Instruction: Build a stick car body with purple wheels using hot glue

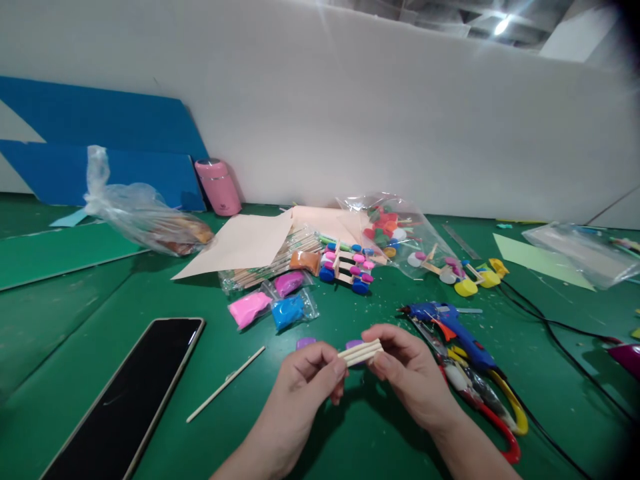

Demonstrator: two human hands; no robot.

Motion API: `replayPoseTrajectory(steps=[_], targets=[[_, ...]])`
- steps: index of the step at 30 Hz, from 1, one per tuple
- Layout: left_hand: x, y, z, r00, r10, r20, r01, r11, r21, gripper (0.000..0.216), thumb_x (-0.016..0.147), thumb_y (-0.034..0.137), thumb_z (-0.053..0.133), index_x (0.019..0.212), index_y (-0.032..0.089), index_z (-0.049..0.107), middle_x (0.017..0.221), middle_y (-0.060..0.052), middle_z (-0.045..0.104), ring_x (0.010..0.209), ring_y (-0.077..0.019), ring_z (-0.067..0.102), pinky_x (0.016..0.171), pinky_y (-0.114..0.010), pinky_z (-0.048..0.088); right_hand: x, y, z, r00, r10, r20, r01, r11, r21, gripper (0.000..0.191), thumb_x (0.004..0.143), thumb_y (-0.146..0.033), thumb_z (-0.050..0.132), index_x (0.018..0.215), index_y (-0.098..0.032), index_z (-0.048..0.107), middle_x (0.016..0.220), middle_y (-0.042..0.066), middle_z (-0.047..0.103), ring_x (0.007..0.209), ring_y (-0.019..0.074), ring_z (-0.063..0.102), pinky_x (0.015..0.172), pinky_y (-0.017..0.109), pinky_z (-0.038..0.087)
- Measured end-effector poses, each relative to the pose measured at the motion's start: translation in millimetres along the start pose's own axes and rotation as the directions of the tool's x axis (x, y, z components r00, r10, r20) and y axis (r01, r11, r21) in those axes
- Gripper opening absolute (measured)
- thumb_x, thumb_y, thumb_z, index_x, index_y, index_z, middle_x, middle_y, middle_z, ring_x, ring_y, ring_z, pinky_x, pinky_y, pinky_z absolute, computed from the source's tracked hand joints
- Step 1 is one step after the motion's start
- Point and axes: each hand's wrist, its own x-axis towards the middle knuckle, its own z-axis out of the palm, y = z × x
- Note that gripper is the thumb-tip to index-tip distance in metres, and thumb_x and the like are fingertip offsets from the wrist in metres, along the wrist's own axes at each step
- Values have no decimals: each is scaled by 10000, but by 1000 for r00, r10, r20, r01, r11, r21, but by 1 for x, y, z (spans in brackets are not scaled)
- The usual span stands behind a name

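Pinched at Opposite Ends, Side by Side

With the clock centred on my grip and twelve pointing away from me, the green desk (220, 360) carries everything. Far off at ten lies a tied bag (125, 203), knotted apparently to keep something brownish inside. A clear bag (419, 223) just past twelve holds red, green, white and yellow caps (385, 221). The phone (125, 393) lies near nine; the glue gun (467, 333), between two and three, is probably there for easy reach. My left hand (307, 383) and right hand (413, 377) are nearly closed, fingertips pinching a few short sticks (359, 354) between them, seemingly to keep them parallel. Small packets (289, 284) between ten and eleven hold single colours, perhaps against mixing. One loose stick (226, 384) rests near nine.
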Motion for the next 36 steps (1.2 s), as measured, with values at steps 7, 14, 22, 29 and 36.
replayPoseTrajectory(steps=[7, 14, 22, 29, 36], targets=[[-1, 2, 1, 1000, -6, 4, 6, 999, -36, 253, 714, 328, 619, 565, 151, 518, 488, 37, 484, 486, -79, 397, 486, -202, 300, 0, 0, 0, 1000, 6, -5, -6, 1000, -16, 175, 733, -292, 661, 894, -221, 665, 644, -19, 536, 535, 91, 406, 487, 199, 319], [0, 2, 1, 1000, -11, 3, 11, 1000, -23, 253, 715, 327, 616, 567, 153, 508, 488, 36, 470, 491, -85, 388, 492, -211, 299, 0, 3, 0, 1000, 4, -14, -4, 1000, -3, 204, 721, -312, 669, 899, -213, 661, 647, -15, 527, 532, 94, 401, 480, 202, 320], [0, 0, -1, 1000, -8, 22, 8, 1000, 1, 243, 751, 319, 580, 586, 156, 509, 498, 34, 469, 504, -91, 399, 503, -212, 318, 2, 1, 0, 1000, -1, -8, 1, 1000, 23, 170, 740, -294, 661, 891, -218, 662, 639, -22, 554, 536, 76, 428, 482, 183, 326], [-3, 2, 0, 990, 141, 11, -140, 963, 228, 172, 748, 309, 566, 692, 147, 580, 577, 23, 498, 538, -103, 452, 512, -207, 362, 2, -1, -5, 1000, 0, 1, 0, 1000, 20, 175, 753, -294, 650, 906, -210, 650, 632, -21, 563, 543, 80, 434, 491, 197, 308], [0, 0, 6, 947, 318, -36, -247, 798, 549, 64, 699, 198, 531, 720, 153, 572, 620, -1, 540, 567, -130, 498, 527, -223, 406, 4, -2, -3, 999, -6, -37, 12, 986, 166, 197, 733, -318, 666, 887, -197, 651, 596, -39, 498, 524, 75, 408, 503, 200, 308]])
